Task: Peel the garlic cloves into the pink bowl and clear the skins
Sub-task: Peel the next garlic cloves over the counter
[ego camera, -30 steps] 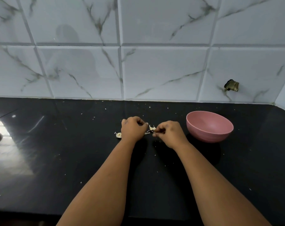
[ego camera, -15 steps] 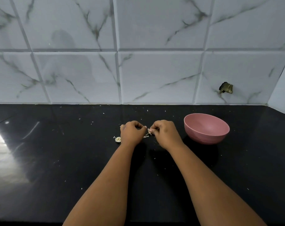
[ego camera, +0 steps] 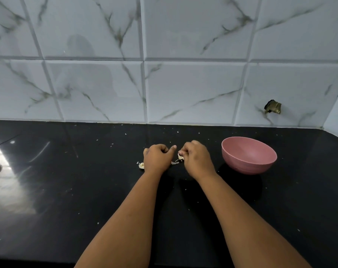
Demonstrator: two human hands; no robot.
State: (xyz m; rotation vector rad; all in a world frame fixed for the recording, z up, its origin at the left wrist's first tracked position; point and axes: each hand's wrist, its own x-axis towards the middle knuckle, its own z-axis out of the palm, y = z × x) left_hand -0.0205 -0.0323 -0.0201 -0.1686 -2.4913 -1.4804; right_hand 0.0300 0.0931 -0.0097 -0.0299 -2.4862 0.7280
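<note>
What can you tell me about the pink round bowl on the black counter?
The pink round bowl looks like matte plastic, with a smooth deep inside that shows nothing in it. It stands upright on the glossy black counter, to the right of the right hand, near the tiled wall. Nothing touches it except the counter.

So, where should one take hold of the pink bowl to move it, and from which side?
Probably grip the pink bowl at its rim, thumb inside and fingers outside, since the wall curves down to a narrow base and gives little hold lower. Come from the near right side with the right hand, which is next to it; that hand now pinches a garlic piece.
</note>
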